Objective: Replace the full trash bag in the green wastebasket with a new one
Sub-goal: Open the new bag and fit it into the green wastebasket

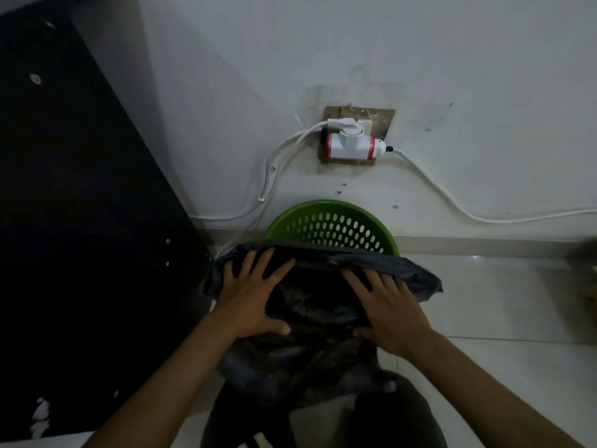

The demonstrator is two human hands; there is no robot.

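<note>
While both hands are lying spread on one black trash bag (310,321), the single green wastebasket (329,221) is standing at twelve o'clock from them, against the wall (452,76).

Fingers splayed, the left hand (255,299) is pressing flat at ten o'clock on the bag and the right hand (387,308) at two o'clock; neither is pinching the plastic. The bag is draping over the basket's near rim, hiding its front half and its inside, so only the perforated far wall is showing. One adapter (350,146) is sitting in the wall socket, with white cables (429,182) trailing both ways; how many is hard to count. One dark panel (74,205) is filling nine o'clock, cut off by the frame.
</note>
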